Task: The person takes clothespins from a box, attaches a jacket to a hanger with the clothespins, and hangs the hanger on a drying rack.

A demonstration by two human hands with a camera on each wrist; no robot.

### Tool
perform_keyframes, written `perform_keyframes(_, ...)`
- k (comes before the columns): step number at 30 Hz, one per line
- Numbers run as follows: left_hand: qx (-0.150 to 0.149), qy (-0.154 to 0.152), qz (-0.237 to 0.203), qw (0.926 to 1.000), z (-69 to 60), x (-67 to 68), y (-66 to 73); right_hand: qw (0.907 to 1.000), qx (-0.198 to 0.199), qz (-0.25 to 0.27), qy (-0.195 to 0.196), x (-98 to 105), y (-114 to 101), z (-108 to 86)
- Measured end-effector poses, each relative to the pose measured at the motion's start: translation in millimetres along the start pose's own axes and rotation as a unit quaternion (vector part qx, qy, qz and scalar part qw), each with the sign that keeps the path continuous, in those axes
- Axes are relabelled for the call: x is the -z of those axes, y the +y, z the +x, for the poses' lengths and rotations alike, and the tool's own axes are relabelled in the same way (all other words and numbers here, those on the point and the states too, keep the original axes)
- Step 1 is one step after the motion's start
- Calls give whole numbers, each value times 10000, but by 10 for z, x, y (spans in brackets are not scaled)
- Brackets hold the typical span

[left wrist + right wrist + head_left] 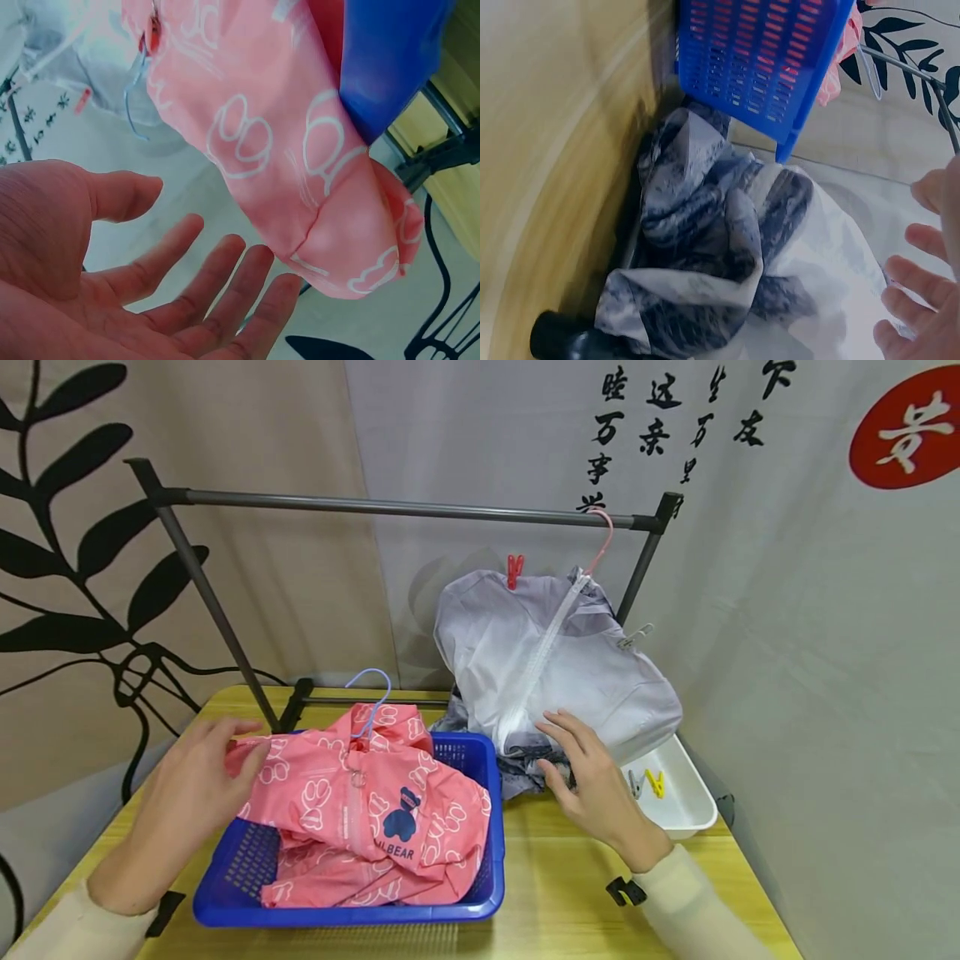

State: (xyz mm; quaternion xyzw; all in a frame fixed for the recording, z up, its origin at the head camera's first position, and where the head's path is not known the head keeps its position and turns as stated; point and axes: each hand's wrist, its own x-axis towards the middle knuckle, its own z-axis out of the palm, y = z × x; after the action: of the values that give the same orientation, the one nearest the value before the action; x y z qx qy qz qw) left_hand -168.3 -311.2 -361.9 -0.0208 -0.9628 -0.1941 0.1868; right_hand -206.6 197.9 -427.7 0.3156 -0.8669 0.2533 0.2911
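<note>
A pink jacket [322, 793] with white outlines and a bear print lies on a blue basket [480, 910], a light blue hanger [387, 681] sticking up at its collar. My left hand [198, 781] is beside the jacket's sleeve, fingers spread; in the left wrist view its fingertips [285, 281] come close to the cuff, and whether they touch cannot be told. On the rack's right hangs a pale grey-white jacket [487, 643] on a pink hanger [606, 539]. In front of its lower part my right hand [600, 785] is held with loose fingers, gripping nothing.
A dark metal rack [390, 506] stands on the wooden table [555, 877]. Red [514, 572] and grey [634, 637] clothespins are on the pale jacket. A white tray [693, 802] at right holds a yellow clothespin [655, 783] and a grey one. Patterned grey cloth [697, 225] bunches below the pale jacket.
</note>
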Motion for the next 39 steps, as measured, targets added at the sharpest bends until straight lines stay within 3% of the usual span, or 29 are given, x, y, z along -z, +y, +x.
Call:
perform_keyframes(4, 21, -37, 108, 9999, -102, 13, 42, 9999, 3, 93, -124, -40, -54, 5)
perform_keyframes(7, 105, -241, 178, 9995, -158, 27, 68, 9997, 1, 105, -210, -71, -89, 15)
perform_keyframes(12, 20, -334, 242, 9991, -211, 3, 124, 9985, -94, 178, -516, -123, -180, 53)
perform_keyframes(15, -154, -229, 193, 9994, -226, -33, 158, 9964, -210, 236, -786, -164, -256, 83)
perform_keyframes(21, -717, 277, 90, 9970, -195, -108, 212, 9931, -47, 234, -1144, -290, -378, 168)
perform_keyframes(24, -859, 344, 95, 9957, -168, -135, 242, 9911, 35, 234, -1311, -334, -434, 213)
perform_keyframes(33, -1144, 286, 224, 9928, -42, -158, 249, 9800, -100, 142, -1981, -415, -568, 349)
perform_keyframes(39, -890, -120, 332, 9954, 31, -160, 197, 9735, 197, -38, -2279, -496, -587, 416)
